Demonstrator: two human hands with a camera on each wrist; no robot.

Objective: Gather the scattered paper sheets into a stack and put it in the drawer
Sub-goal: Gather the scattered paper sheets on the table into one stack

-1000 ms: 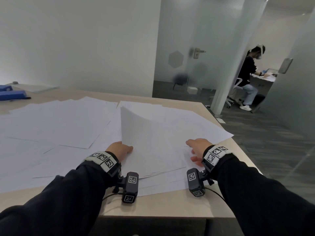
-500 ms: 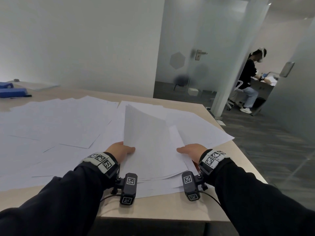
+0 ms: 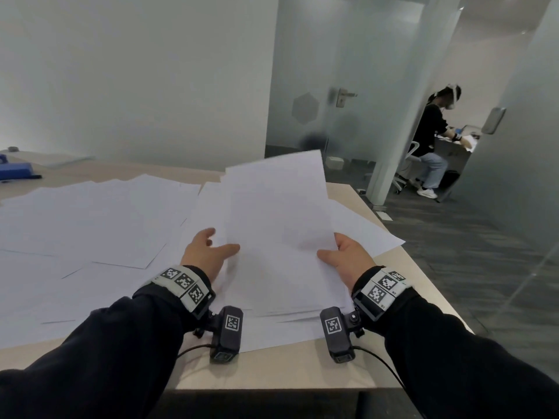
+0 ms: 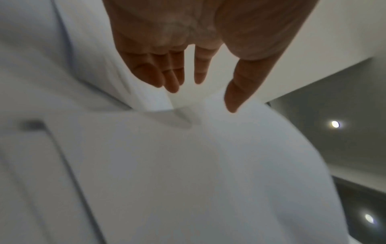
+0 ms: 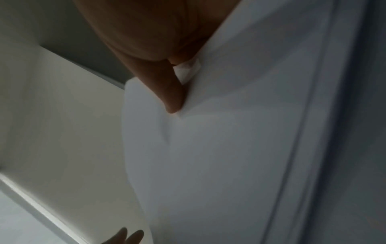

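A bundle of white paper sheets (image 3: 278, 219) is tilted up off the table, its near edge low over the sheets below. My right hand (image 3: 335, 249) pinches its right edge, thumb on top; the right wrist view shows that thumb (image 5: 169, 92) pressing into the paper (image 5: 229, 148). My left hand (image 3: 217, 243) lies beside the bundle's left edge, and its fingers (image 4: 171, 77) are straight and spread and hold nothing. More loose sheets (image 3: 90, 213) cover the table's left and middle. No drawer is in view.
The light wooden table (image 3: 272, 370) ends just right of my right arm, with dark floor beyond it. A blue object (image 3: 15, 170) lies at the far left. Behind a frosted glass door (image 3: 341, 98), another person (image 3: 429, 137) sits at a desk.
The bundle has risen from the table and tilted up further. My left hand has let go of its left edge and opened, while my right hand has taken hold of the right edge.
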